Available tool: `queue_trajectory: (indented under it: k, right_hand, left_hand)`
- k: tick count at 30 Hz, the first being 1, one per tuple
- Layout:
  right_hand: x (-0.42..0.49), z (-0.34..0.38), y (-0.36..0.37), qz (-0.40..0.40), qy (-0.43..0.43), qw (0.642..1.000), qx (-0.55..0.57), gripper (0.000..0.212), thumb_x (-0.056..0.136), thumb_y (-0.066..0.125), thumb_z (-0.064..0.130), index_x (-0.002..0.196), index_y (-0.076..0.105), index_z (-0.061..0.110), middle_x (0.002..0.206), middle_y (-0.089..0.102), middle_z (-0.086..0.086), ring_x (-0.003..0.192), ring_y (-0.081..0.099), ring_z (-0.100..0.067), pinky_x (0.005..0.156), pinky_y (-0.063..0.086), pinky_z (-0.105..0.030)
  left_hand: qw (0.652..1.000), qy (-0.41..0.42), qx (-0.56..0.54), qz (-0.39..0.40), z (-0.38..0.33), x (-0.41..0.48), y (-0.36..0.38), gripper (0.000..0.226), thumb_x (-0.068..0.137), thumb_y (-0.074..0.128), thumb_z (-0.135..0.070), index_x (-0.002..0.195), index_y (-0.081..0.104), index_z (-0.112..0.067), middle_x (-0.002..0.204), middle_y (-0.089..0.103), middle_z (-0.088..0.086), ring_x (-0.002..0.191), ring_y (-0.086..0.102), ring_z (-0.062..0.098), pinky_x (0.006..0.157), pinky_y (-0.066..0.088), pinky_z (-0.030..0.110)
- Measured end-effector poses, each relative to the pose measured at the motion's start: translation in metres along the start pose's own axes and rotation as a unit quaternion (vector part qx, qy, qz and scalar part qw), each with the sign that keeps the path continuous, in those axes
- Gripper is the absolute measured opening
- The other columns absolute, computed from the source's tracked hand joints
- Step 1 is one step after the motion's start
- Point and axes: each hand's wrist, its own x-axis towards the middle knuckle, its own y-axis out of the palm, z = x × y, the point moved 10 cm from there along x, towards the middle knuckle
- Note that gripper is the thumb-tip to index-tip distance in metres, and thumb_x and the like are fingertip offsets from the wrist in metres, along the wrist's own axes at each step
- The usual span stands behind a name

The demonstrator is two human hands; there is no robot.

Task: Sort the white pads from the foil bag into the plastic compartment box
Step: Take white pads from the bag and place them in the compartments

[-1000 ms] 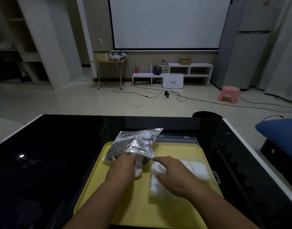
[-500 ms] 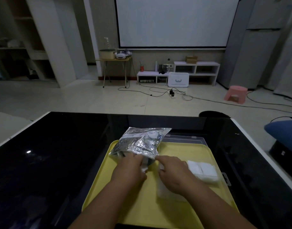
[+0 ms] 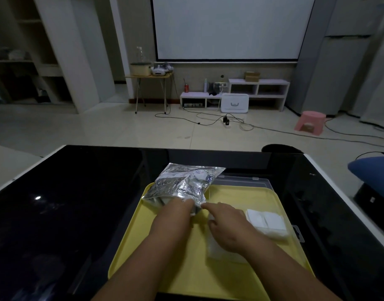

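The crinkled foil bag (image 3: 182, 184) lies at the far left of the yellow tray (image 3: 186, 279). My left hand (image 3: 176, 213) grips its near open edge, fingertips hidden under the foil. My right hand (image 3: 227, 224) reaches in from the right, its index finger stretched out and touching the bag's mouth; nothing shows in its grasp. The clear plastic compartment box (image 3: 295, 232) sits on the tray's right side with its lid (image 3: 241, 181) open behind. White pads (image 3: 265, 220) lie in a right compartment, and a paler stack (image 3: 224, 256) shows below my right wrist.
The tray rests on a glossy black table (image 3: 67, 213) with white edges. A blue cushion (image 3: 373, 170) sits past the right edge. Beyond the table are tiled floor, cables, a pink stool (image 3: 309, 122) and low shelves.
My right hand left the pads in the box and moved left to the bag's mouth. The left hand stayed at the bag. The white pad seen at the bag's opening is out of sight.
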Motion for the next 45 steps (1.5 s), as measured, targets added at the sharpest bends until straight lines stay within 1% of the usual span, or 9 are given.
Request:
queue_trajectory:
  k: [10,15,19,21,24,31,35,39,45]
  right_hand:
    - [-0.004,-0.003,-0.008,-0.022,0.001,1.0,0.018,0.057,0.095,0.044,0.018,0.147,0.03,0.039,0.153,0.036,0.007,0.139,0.034,-0.021,0.112,0.029,-0.04]
    - [-0.008,-0.012,-0.029,-0.092,0.018,0.992,0.088,0.039,0.096,0.046,0.021,0.133,0.049,0.032,0.135,0.053,0.005,0.124,0.049,-0.019,0.103,0.039,-0.035]
    - [-0.015,-0.022,-0.045,-0.14,0.055,0.935,0.322,0.009,0.098,0.051,0.03,0.097,0.06,0.032,0.101,0.066,0.009,0.098,0.062,-0.015,0.086,0.048,-0.032]
    - [-0.018,-0.027,-0.046,-0.127,0.082,0.899,0.411,0.007,0.095,0.057,0.032,0.095,0.063,0.028,0.096,0.069,0.002,0.087,0.066,-0.014,0.077,0.051,-0.032]
    - [-0.02,-0.027,-0.042,-0.077,0.086,0.885,0.451,0.009,0.087,0.069,0.017,0.095,0.069,0.012,0.087,0.072,-0.006,0.071,0.064,-0.014,0.065,0.049,-0.028]
    - [-0.021,-0.034,-0.045,-0.077,0.087,0.844,0.524,0.002,0.084,0.066,-0.001,0.084,0.065,-0.001,0.068,0.062,-0.008,0.062,0.058,-0.019,0.062,0.049,-0.032]
    - [-0.022,-0.039,-0.047,-0.084,0.104,0.852,0.506,0.008,0.083,0.066,0.006,0.077,0.064,0.009,0.069,0.062,-0.004,0.064,0.055,-0.017,0.059,0.044,-0.03]
    - [-0.022,-0.039,-0.045,-0.064,0.1,0.832,0.543,0.015,0.087,0.07,0.021,0.094,0.065,0.01,0.089,0.069,-0.007,0.079,0.062,-0.02,0.069,0.051,-0.037]
    - [-0.024,-0.026,-0.036,0.012,0.085,0.836,0.542,0.026,0.084,0.068,0.004,0.108,0.068,0.014,0.102,0.072,-0.02,0.09,0.068,-0.035,0.084,0.055,-0.051]
  left_hand:
    - [0.999,0.013,-0.003,0.043,-0.01,-0.002,-0.028,0.021,0.08,0.054,-0.015,0.069,0.038,-0.023,0.07,0.045,-0.005,0.068,0.045,0.018,0.051,0.028,0.03]
    - [0.996,0.018,-0.09,0.018,-0.013,-0.001,-0.046,0.025,0.079,0.053,-0.01,0.065,0.036,-0.02,0.065,0.043,-0.004,0.061,0.037,0.014,0.053,0.025,0.03]
    - [0.985,0.03,-0.166,0.034,-0.018,0.0,-0.044,0.028,0.076,0.056,-0.006,0.063,0.037,-0.02,0.062,0.041,-0.005,0.06,0.036,0.013,0.052,0.025,0.029]
    - [0.97,0.038,-0.229,0.065,-0.021,-0.001,-0.036,0.023,0.071,0.056,-0.008,0.062,0.039,-0.022,0.061,0.041,-0.006,0.06,0.038,0.014,0.056,0.031,0.03]
    - [0.939,0.031,-0.329,0.09,-0.024,-0.002,-0.03,0.017,0.065,0.053,-0.009,0.064,0.044,-0.024,0.062,0.043,-0.004,0.059,0.041,0.017,0.056,0.037,0.033]
    - [0.898,0.053,-0.427,0.097,-0.035,-0.005,-0.029,0.027,0.062,0.066,-0.01,0.075,0.05,-0.028,0.072,0.049,0.004,0.064,0.042,0.017,0.06,0.038,0.033]
    - [0.894,0.063,-0.433,0.101,-0.039,-0.005,-0.027,0.027,0.064,0.07,-0.009,0.075,0.053,-0.027,0.075,0.053,0.003,0.068,0.048,0.018,0.064,0.042,0.035]
    - [0.876,0.069,-0.457,0.137,-0.043,-0.008,-0.024,0.03,0.063,0.067,-0.003,0.073,0.054,-0.028,0.079,0.052,0.008,0.074,0.048,0.019,0.068,0.041,0.039]
    - [0.855,0.078,-0.478,0.186,-0.05,-0.016,-0.024,0.034,0.066,0.061,0.006,0.076,0.055,-0.027,0.085,0.053,0.013,0.078,0.052,0.02,0.069,0.044,0.035]
